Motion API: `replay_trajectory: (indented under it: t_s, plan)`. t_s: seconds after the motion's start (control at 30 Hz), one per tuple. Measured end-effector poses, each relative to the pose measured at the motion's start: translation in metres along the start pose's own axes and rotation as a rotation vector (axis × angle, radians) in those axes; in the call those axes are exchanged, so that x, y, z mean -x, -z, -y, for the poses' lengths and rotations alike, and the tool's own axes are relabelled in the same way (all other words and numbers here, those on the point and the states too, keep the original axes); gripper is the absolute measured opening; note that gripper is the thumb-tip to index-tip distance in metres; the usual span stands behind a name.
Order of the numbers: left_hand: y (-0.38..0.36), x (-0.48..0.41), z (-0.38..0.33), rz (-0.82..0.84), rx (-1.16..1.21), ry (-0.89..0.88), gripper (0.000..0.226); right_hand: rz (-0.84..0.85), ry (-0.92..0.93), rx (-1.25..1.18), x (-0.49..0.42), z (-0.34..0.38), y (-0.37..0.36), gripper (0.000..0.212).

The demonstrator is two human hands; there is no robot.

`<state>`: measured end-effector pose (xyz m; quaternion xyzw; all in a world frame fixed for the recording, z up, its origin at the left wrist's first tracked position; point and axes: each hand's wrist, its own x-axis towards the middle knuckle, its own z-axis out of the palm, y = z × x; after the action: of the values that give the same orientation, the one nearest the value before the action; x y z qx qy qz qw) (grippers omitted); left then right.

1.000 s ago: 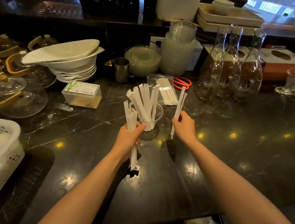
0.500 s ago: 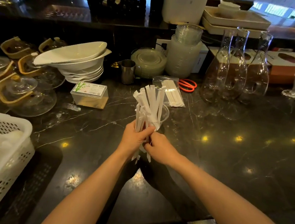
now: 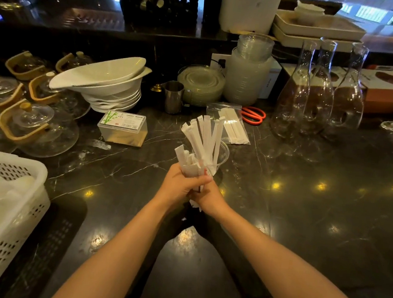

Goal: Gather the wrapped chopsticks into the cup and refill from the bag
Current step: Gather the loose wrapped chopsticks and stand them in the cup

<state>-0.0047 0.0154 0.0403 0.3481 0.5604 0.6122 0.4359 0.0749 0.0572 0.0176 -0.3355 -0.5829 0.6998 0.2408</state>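
Observation:
A clear plastic cup (image 3: 222, 151) stands mid-counter with several white wrapped chopsticks (image 3: 206, 137) fanning upward from it. My left hand (image 3: 180, 185) grips a bundle of wrapped chopsticks (image 3: 189, 165) just in front of the cup. My right hand (image 3: 210, 198) presses against the same bundle from the right and below, fingers closed around its lower ends. A clear zip bag (image 3: 230, 125) with more wrapped chopsticks lies flat behind the cup.
Orange scissors (image 3: 254, 114) lie beside the bag. Three glass carafes (image 3: 319, 93) stand at the right. A toothpick box (image 3: 122, 128), steel cup (image 3: 173, 97), stacked white bowls (image 3: 106, 86), glass teapots (image 3: 33, 125) and a white basket (image 3: 2, 205) fill the left.
My right hand carried its chopsticks left and joined them to the bundle in my left hand. Both hands now clasp the bundle together in front of the cup.

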Motion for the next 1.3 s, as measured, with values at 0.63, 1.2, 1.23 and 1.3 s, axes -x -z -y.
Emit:
replay_trajectory:
  t_s: [0.63, 1.2, 1.23, 1.3]
  plan:
    - [-0.004, -0.016, -0.015, 0.119, -0.127, -0.060, 0.025, -0.121, 0.120, 0.206, -0.014, -0.011, -0.002, 0.035]
    - [-0.013, -0.098, -0.114, 0.290, -0.535, -0.274, 0.028, -0.147, 0.385, 0.415, -0.070, 0.110, 0.045, 0.028]
    - [-0.012, -0.102, -0.110, 0.287, -0.567, -0.252, 0.030, -0.136, 0.352, 0.458, -0.074, 0.107, 0.048, 0.022]
    - [-0.011, -0.107, -0.100, 0.283, -0.622, -0.221, 0.029, -0.092, 0.284, 0.570, -0.079, 0.098, 0.054, 0.014]
